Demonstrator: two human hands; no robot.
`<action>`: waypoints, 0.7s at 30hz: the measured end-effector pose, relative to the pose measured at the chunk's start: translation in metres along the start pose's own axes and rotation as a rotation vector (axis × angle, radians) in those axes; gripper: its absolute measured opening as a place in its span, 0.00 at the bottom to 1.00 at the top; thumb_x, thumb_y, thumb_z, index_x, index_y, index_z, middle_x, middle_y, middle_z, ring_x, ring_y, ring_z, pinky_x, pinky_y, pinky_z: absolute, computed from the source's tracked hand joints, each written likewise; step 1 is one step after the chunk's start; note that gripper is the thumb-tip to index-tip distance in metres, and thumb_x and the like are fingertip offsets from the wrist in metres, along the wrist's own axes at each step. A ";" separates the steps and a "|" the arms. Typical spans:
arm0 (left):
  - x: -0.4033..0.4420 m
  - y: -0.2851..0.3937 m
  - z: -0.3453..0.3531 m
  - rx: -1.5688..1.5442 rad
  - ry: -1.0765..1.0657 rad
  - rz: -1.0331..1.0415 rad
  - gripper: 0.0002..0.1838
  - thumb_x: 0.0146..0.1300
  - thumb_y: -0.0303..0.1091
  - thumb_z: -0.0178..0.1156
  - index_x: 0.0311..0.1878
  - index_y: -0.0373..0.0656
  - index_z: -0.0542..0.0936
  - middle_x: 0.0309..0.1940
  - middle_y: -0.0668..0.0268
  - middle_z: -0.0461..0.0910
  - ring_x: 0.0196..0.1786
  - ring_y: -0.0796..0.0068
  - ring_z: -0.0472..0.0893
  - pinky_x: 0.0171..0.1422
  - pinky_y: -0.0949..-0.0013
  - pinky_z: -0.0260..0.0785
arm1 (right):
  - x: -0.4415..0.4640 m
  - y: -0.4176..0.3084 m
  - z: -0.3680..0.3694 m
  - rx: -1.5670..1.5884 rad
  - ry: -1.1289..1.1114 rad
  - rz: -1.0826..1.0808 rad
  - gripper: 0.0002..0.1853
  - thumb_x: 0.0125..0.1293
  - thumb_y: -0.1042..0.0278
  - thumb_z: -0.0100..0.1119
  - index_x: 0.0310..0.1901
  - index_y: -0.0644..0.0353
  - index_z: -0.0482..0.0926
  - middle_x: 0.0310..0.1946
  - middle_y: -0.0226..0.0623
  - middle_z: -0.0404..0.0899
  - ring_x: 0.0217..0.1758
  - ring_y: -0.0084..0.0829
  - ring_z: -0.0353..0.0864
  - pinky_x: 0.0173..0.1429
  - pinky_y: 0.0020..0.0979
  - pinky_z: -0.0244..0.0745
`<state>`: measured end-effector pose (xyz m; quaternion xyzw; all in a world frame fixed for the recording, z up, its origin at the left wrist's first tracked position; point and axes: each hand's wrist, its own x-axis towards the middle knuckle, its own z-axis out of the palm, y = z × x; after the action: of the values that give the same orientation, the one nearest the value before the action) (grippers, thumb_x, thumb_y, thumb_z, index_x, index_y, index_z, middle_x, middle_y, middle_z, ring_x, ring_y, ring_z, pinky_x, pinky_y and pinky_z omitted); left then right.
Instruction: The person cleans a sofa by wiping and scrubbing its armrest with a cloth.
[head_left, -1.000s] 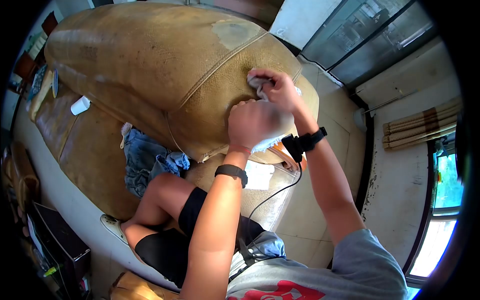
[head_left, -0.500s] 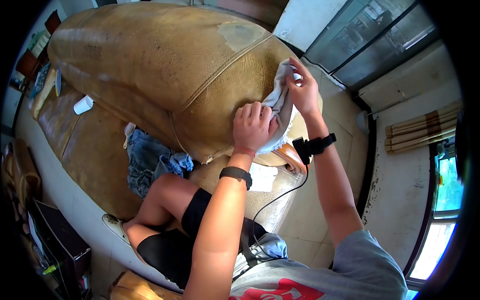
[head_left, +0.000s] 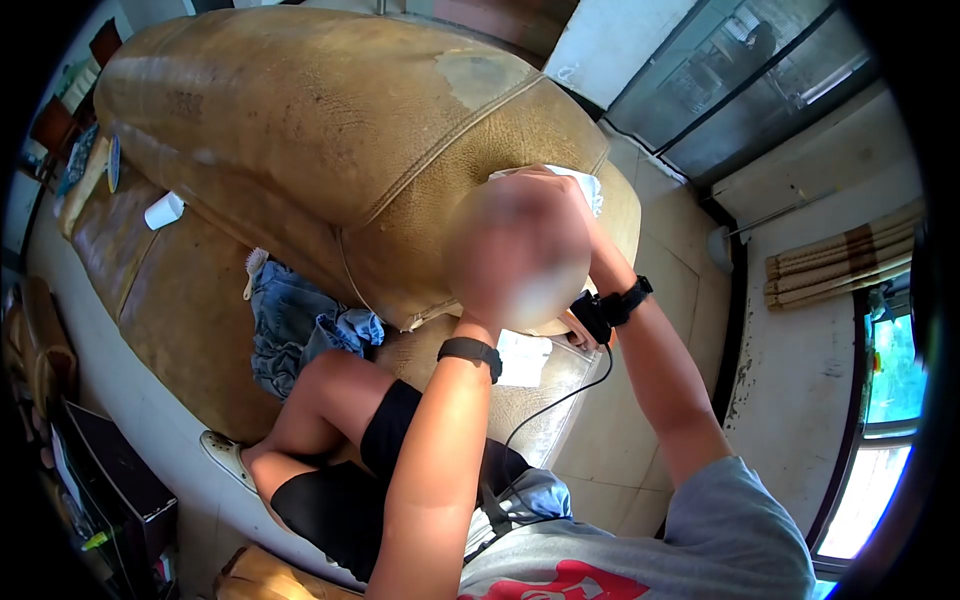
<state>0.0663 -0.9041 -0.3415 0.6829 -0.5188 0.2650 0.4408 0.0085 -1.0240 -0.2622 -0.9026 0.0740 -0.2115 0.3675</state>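
Note:
A tan leather sofa (head_left: 270, 110) stretches across the upper left, with a worn pale patch near its seam. At the sofa's right end my left hand (head_left: 490, 260) lies under a round blur that hides its fingers. Beside it, my right hand (head_left: 555, 195) is bent over a pale cloth (head_left: 590, 188); its fingers are partly lost in the blur. Part of the cloth shows beyond the right hand, against the leather. How either hand grips the cloth is mostly hidden.
Crumpled blue denim (head_left: 295, 330) and a brush (head_left: 254, 270) lie on the seat. Further left are a white cup (head_left: 164, 210) and a flat blue-rimmed object (head_left: 113, 163). White paper (head_left: 523, 358) is below my hands. A black cable hangs from my right wrist.
My right hand has moved left and down from the sofa's far edge, close to my left hand. The cloth, stretched between the hands half a second ago, is now mostly hidden.

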 end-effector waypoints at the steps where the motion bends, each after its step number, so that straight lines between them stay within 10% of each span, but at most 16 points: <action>1: -0.001 -0.001 0.001 -0.005 0.005 -0.001 0.13 0.62 0.45 0.64 0.36 0.47 0.75 0.34 0.61 0.72 0.38 0.56 0.76 0.43 0.53 0.68 | -0.002 -0.002 0.000 0.025 0.001 0.042 0.26 0.58 0.90 0.53 0.54 0.61 0.90 0.56 0.46 0.89 0.60 0.41 0.88 0.67 0.33 0.81; 9: 0.004 0.000 -0.008 -0.019 -0.052 -0.021 0.13 0.61 0.43 0.65 0.35 0.47 0.73 0.33 0.61 0.71 0.38 0.57 0.75 0.44 0.54 0.67 | 0.000 0.034 -0.025 0.083 0.486 0.390 0.35 0.65 0.80 0.56 0.77 0.61 0.72 0.66 0.52 0.83 0.61 0.42 0.87 0.66 0.35 0.79; 14: 0.007 -0.001 -0.008 -0.016 -0.044 -0.015 0.13 0.61 0.42 0.65 0.34 0.47 0.72 0.33 0.61 0.71 0.37 0.57 0.75 0.44 0.54 0.67 | 0.014 0.058 -0.011 -0.284 0.334 0.211 0.39 0.61 0.81 0.54 0.78 0.60 0.70 0.67 0.58 0.79 0.70 0.59 0.77 0.77 0.44 0.71; 21: 0.006 -0.001 -0.008 -0.019 -0.037 -0.011 0.13 0.61 0.43 0.65 0.35 0.47 0.73 0.34 0.60 0.72 0.37 0.56 0.76 0.43 0.53 0.68 | 0.010 0.027 -0.013 0.054 0.106 0.157 0.36 0.57 0.87 0.49 0.70 0.62 0.80 0.67 0.52 0.82 0.71 0.48 0.80 0.77 0.37 0.73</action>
<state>0.0702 -0.9002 -0.3334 0.6862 -0.5256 0.2450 0.4392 0.0125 -1.0544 -0.2690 -0.8713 0.1581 -0.2314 0.4029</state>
